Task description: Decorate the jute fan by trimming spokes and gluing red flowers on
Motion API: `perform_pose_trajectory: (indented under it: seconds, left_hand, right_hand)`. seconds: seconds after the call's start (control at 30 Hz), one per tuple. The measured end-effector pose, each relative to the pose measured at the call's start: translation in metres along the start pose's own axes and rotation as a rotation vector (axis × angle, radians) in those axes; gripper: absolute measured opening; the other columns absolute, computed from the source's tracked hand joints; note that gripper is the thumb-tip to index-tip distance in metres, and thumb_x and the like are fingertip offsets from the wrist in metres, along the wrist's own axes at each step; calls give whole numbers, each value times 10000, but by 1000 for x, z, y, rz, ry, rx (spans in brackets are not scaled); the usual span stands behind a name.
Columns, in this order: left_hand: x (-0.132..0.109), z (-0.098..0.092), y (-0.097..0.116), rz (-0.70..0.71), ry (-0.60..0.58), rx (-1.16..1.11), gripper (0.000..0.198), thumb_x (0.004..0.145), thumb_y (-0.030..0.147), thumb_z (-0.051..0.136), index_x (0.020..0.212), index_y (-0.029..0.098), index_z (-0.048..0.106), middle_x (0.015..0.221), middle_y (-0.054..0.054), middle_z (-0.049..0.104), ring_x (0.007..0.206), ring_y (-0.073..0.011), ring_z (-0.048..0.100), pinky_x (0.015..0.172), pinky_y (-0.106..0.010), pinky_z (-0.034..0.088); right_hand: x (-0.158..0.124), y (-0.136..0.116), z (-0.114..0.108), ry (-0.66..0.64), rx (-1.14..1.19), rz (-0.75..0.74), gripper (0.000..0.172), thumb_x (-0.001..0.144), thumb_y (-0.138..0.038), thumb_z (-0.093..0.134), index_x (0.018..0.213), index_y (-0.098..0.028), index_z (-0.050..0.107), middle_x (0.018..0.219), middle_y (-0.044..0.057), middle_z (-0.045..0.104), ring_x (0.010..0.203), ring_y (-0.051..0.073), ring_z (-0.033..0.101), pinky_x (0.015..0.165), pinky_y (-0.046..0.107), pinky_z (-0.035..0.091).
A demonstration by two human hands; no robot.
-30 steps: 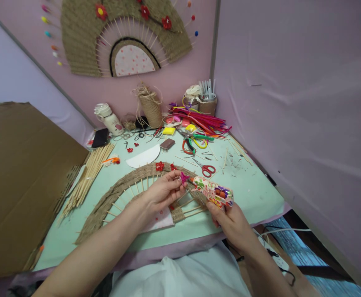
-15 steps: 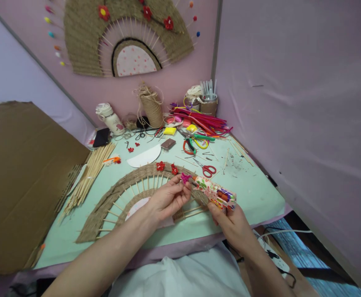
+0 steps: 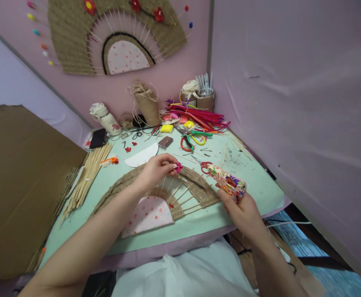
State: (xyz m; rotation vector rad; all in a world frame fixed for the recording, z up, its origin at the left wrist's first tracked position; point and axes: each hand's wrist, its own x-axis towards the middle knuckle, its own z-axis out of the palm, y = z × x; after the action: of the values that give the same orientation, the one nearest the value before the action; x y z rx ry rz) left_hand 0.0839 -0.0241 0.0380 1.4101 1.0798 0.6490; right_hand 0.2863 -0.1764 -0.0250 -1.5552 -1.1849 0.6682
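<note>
A half-round fan of jute weave and bamboo sticks [image 3: 195, 185] lies on the pale green table [image 3: 255, 185]. My left hand [image 3: 155, 169] is over the fan's upper arc, its fingers pinched on a small pink flower [image 3: 178, 167] that it holds against the weave. My right hand [image 3: 241, 210] is at the fan's right end and grips a flower-patterned glue gun [image 3: 226, 181], its nozzle pointing left toward the flower but apart from it. The fan's centre is a pink dotted half-disc [image 3: 149, 214].
Red scissors [image 3: 203, 165], a bundle of bamboo sticks [image 3: 87, 177], a jute spool [image 3: 146, 105], pliers [image 3: 188, 142], coloured pipe cleaners [image 3: 199, 117], a white half-round card [image 3: 141, 159] and a bottle [image 3: 104, 117] lie on the table. A cardboard sheet [image 3: 22, 181] leans at left. A finished fan [image 3: 118, 33] hangs on the wall.
My left hand carried the pink flower away from the glue gun's nozzle up to the fan's arc. The glue gun drew back to the right. The view shifted slightly.
</note>
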Motion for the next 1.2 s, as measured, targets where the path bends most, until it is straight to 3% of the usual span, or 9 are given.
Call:
perform_pose_trajectory:
  seconds: [0.33, 0.67, 0.83, 1.03, 1.2]
  left_hand:
    - [30, 9, -15, -21, -116, 374, 37, 716, 176, 674, 734, 158, 647, 658, 0, 651, 605, -123, 631, 613, -254, 542]
    - [33, 3, -36, 183, -113, 626, 78, 768, 193, 602, 787, 163, 671, 765, -22, 661, 633, -124, 625, 641, -247, 532]
    - [33, 6, -31, 247, -86, 789, 124, 774, 185, 601, 822, 181, 715, 882, -34, 649, 711, -131, 626, 710, -260, 521]
    - [32, 9, -21, 283, -107, 959, 174, 773, 152, 594, 839, 199, 748, 877, -38, 663, 798, -156, 625, 757, -258, 493]
    - [28, 13, -17, 268, -119, 1031, 221, 785, 152, 572, 879, 227, 758, 895, -31, 676, 818, -157, 626, 759, -248, 479]
  right_hand:
    - [3, 10, -2, 15, -10, -12, 277, 850, -386, 534, 951, -175, 683, 747, 61, 702, 843, 263, 658, 691, 325, 514]
    - [4, 13, -1, 13, -4, -33, 332, 847, -390, 553, 1071, -179, 678, 840, 69, 731, 880, 276, 666, 714, 331, 516]
    - [4, 14, -1, 10, -6, -35, 344, 859, -386, 544, 1106, -181, 669, 863, 69, 734, 895, 274, 667, 727, 335, 517]
    - [4, 14, -1, 11, 1, -33, 336, 861, -393, 543, 1085, -182, 679, 847, 69, 735, 899, 276, 668, 733, 338, 521]
    - [5, 13, 0, 4, 3, -47, 378, 871, -399, 532, 1145, -167, 652, 995, 86, 727, 983, 274, 650, 811, 355, 517]
